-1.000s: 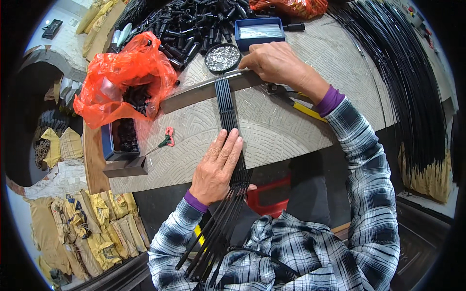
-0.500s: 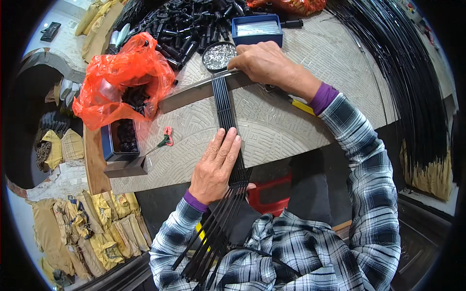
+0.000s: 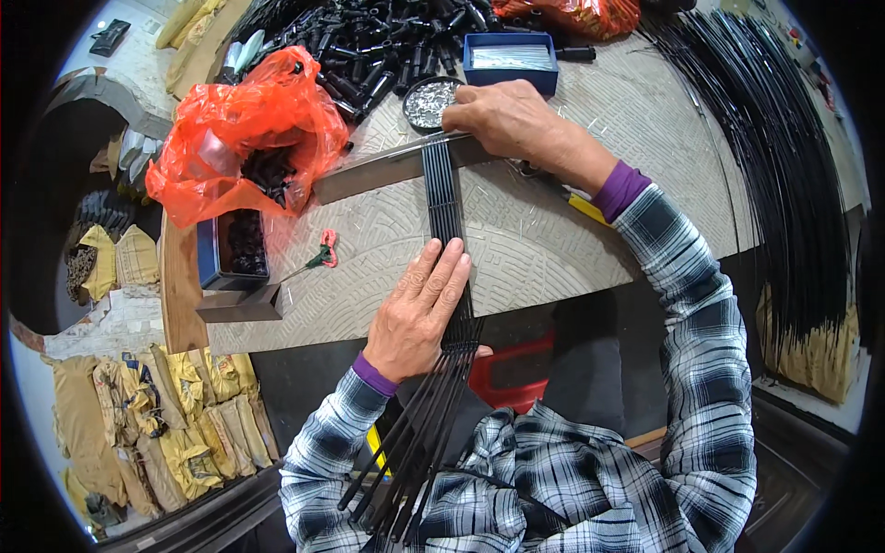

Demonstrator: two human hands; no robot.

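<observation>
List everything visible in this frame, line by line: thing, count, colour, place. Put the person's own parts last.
Thin rods: a flat bunch, black, lying across the worktable toward the person.
Metal bar: one, grey, lying across the rod ends.
Worktable: one, pale with a patterned top, centre.
Round dish: one, holding small silvery parts, beside the right hand.
Blue tray: one, top centre.
Blue box: one, holding dark pieces, left.
Plastic bag: one, orange-red, upper left.
Small black parts: a heap, top.
Long rods: a large bundle, black, right.
Sacks: several, yellowish, lower left floor.
Left hand: flat on the rods.
Right hand: on the bar at the rod ends.
</observation>
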